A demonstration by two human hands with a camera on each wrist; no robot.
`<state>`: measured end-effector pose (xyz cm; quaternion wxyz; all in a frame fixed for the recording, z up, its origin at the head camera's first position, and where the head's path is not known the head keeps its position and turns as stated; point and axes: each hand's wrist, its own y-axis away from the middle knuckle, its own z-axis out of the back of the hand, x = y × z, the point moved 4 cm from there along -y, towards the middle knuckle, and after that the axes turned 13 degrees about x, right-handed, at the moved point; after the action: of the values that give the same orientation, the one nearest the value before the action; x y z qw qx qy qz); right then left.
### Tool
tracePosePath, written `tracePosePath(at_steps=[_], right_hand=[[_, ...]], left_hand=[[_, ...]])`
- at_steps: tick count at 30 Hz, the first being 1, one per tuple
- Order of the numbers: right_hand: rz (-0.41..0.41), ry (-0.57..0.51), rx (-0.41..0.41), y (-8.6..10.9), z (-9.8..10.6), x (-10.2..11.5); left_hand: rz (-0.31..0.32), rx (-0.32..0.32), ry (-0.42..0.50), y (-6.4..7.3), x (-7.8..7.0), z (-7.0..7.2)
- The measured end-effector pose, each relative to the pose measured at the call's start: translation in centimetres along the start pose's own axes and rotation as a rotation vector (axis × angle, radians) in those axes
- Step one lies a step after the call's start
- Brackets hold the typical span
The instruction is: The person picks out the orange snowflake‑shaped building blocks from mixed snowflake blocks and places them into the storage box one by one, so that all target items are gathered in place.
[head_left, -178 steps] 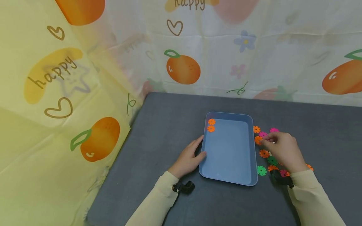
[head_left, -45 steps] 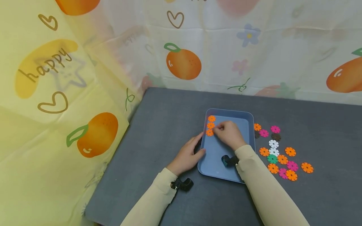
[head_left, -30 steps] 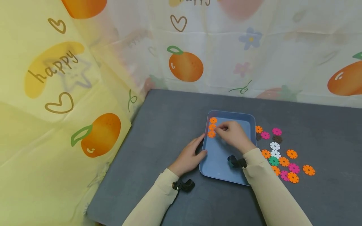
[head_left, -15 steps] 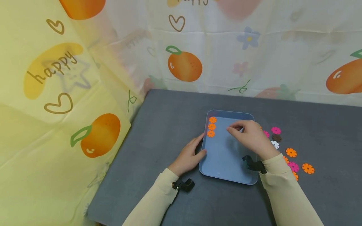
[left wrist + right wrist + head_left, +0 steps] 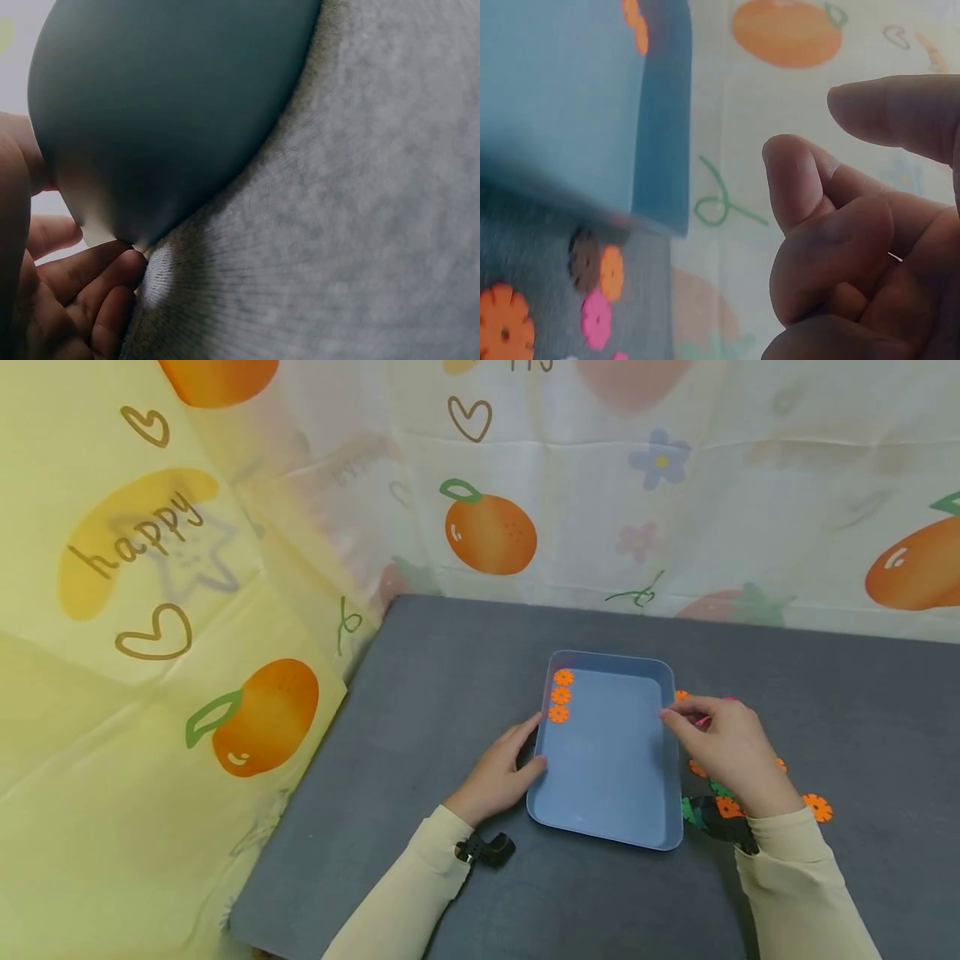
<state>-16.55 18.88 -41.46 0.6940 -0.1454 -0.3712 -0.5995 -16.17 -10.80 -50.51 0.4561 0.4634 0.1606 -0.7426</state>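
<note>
A blue rectangular tray (image 5: 600,752) lies on the dark grey table. My left hand (image 5: 495,781) holds its left side, thumb over the rim and the other fingers along the outer wall. Inside the tray, three orange notched plastic discs (image 5: 560,695) line up in a column by the upper left wall. My right hand (image 5: 727,747) hovers at the tray's right rim with nothing in it; in the right wrist view its index finger and thumb stand apart. Beneath it lie loose notched discs, among them an orange disc (image 5: 506,322), a pink disc (image 5: 596,320) and a dark brown disc (image 5: 583,259).
An orange disc (image 5: 817,807) lies apart at the far right of the pile. The right hand and wrist camera cover much of the pile. A patterned cloth (image 5: 570,527) hangs behind the table (image 5: 450,652), and a yellowish one covers the left side.
A third orange disc has joined the column in the tray since the oldest frame. My right hand has lifted from the column and moved right to the rim. The left hand has stayed.
</note>
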Motion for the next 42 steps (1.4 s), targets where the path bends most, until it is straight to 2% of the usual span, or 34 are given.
tracePosePath(at_steps=[9,21,29,36,42], right_hand=[[-0.023,0.048,0.018,0.5,0.2,-3.0],[-0.126,0.114,0.125,0.9,-0.4,-5.8],[-0.143,0.154,0.168,0.8,-0.8,-6.8],[-0.178,0.144,0.181,0.9,-0.9,-7.4],[-0.166,0.147,0.144,0.8,-1.0,-7.7]], left_hand=[[-0.001,0.004,0.005,-0.1,0.1,-0.2],[0.0,0.011,-0.002,0.0,0.0,-0.1],[0.005,0.002,0.004,0.1,-0.1,-0.1],[0.011,0.003,-0.003,0.0,0.0,-0.1],[0.009,0.003,0.002,0.0,0.0,0.0]])
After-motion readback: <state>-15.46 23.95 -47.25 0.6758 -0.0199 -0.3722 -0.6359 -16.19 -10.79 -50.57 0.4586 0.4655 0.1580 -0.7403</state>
